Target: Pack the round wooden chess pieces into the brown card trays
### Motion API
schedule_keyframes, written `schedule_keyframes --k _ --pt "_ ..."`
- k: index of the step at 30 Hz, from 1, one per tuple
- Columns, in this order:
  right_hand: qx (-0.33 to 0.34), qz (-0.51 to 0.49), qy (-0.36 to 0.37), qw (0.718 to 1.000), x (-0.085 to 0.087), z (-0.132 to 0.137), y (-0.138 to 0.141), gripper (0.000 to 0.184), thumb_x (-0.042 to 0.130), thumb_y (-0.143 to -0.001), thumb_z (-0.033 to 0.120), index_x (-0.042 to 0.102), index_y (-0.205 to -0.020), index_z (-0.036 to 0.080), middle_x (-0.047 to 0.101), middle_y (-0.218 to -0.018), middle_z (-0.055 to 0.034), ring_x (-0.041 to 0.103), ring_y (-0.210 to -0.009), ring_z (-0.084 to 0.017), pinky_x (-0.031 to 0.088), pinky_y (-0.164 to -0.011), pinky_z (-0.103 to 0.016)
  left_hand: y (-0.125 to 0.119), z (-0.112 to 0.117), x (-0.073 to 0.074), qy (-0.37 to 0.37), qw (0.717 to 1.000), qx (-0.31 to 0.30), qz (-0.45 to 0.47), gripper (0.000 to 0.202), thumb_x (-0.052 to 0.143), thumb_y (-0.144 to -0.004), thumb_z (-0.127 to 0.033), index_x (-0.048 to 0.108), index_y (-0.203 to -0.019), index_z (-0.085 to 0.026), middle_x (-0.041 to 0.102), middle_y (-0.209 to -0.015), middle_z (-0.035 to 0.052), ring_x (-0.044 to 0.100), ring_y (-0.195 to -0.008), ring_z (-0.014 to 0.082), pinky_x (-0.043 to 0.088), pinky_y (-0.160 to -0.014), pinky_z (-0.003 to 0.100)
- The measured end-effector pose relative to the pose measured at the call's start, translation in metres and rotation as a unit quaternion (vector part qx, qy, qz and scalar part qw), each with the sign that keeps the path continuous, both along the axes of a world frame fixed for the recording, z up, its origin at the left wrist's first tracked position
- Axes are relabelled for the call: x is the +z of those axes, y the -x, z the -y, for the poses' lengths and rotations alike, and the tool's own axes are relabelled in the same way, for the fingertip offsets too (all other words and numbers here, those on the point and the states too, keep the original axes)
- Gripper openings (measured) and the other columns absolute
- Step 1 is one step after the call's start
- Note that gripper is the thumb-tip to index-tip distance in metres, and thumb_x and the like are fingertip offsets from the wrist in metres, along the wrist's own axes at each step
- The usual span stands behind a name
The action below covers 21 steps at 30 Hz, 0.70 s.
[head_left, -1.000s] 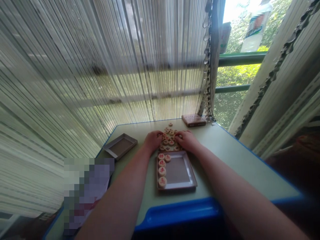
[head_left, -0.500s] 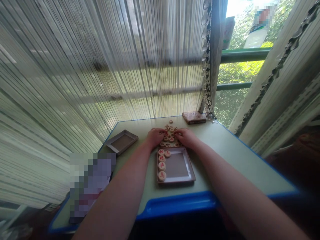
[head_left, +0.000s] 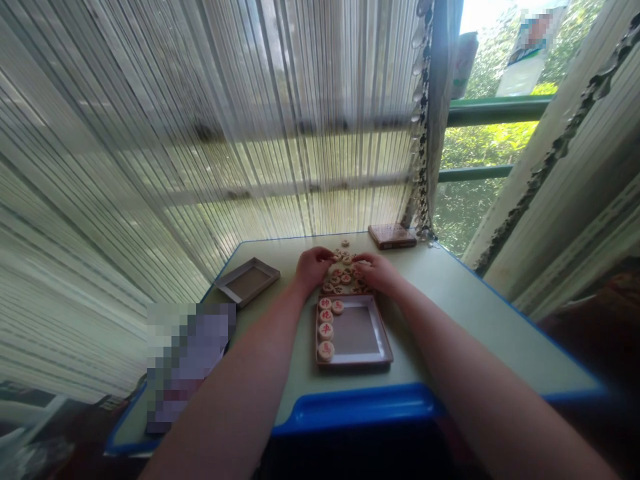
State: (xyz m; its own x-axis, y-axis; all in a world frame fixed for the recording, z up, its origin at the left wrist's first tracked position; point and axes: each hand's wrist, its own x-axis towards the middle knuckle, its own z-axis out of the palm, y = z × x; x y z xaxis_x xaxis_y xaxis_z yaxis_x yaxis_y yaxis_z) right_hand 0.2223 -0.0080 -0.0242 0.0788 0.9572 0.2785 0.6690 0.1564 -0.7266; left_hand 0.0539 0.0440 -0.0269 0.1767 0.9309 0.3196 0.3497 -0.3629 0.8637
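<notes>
Several round xiangqi pieces [head_left: 346, 278] with carved characters lie in a loose pile on the table. At the pile's left side is my left hand [head_left: 314, 267], its fingers bent over the far pieces, with thumb and fingers apart. My right hand [head_left: 376, 271] reaches in from the other side, fingers stretched among the pieces and partly covering some. Just in front of the pile sits a shallow open box [head_left: 387, 337]. Inside it, red-marked pieces [head_left: 326, 331] form a column along the left wall, with another piece [head_left: 338, 307] beside the top one.
An empty box lid or tray [head_left: 249, 282] lies to the left. A closed flat box [head_left: 393, 236] rests at the back right edge. A blurred-out item [head_left: 195, 363] is at front left. The pale table [head_left: 480, 327] has blue edging; a fringe curtain [head_left: 280, 133] hangs behind.
My left hand has shifted slightly away from me over the pile, its fingers lifting higher. My right fingers have opened a little, and some pile pieces have moved. The boxed pieces keep their arrangement.
</notes>
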Motion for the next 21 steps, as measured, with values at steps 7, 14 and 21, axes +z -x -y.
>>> schedule_keyframes --k 7,14,21 --pt "0.05 -0.017 -0.171 0.984 0.003 0.005 0.004 0.024 0.056 -0.073 0.025 0.063 -0.094 0.017 0.065 -0.08 -0.0038 0.058 -0.068 -0.013 0.046 -0.067 -0.024 -0.01 0.013 0.014 0.091 0.969 -0.103 0.203 0.033 0.075 -0.053 -0.029 0.063 -0.079 -0.012 0.069 -0.076 0.0059 0.062 -0.069 0.0145 0.047 -0.062 0.026" --pt "0.045 0.05 -0.2 0.977 0.004 0.01 0.006 0.023 0.058 -0.075 0.031 0.065 -0.092 0.019 0.063 -0.081 -0.0038 0.056 -0.067 -0.012 0.044 -0.066 -0.023 -0.01 0.015 0.012 0.16 0.949 -0.147 0.231 0.031 0.077 -0.051 -0.027 0.065 -0.075 -0.011 0.067 -0.071 0.004 0.06 -0.065 0.0117 0.047 -0.064 0.025" --pt "0.054 0.04 -0.175 0.982 0.003 0.008 0.005 0.025 0.057 -0.077 0.035 0.065 -0.095 0.019 0.066 -0.081 -0.0036 0.058 -0.065 -0.012 0.046 -0.067 -0.024 -0.009 0.017 0.016 0.184 0.944 -0.139 0.238 0.032 0.075 -0.05 -0.025 0.067 -0.076 -0.01 0.067 -0.07 0.0055 0.06 -0.067 0.0137 0.048 -0.067 0.029"
